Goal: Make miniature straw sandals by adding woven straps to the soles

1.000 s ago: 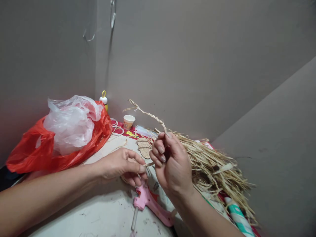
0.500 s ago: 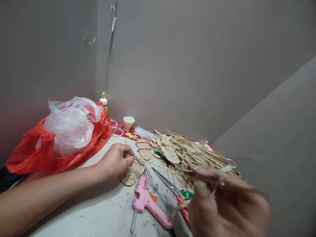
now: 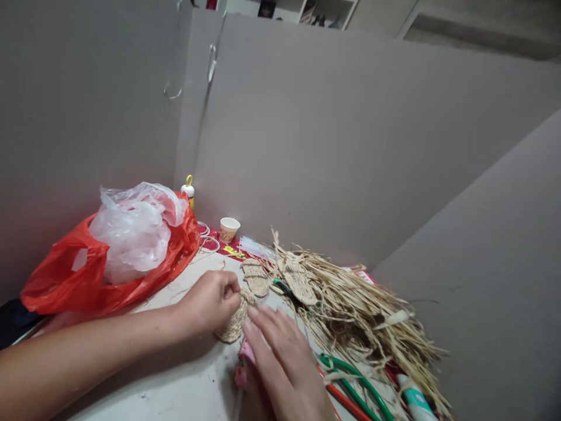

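currently | left hand (image 3: 213, 303) pinching woven piece (image 3: 234, 328) | right hand (image 3: 283, 354) over glue gun (image 3: 246, 351), grip can't tell

Gray walls (image 3: 87, 117) are meeting in corners around a pale counter (image 3: 175, 380), the left one falling darker under soft light. Over the top of the back wall (image 3: 328, 146), a white shelf (image 3: 289, 10) is showing in part, while a wire hook (image 3: 172, 97) is hanging near the left corner.
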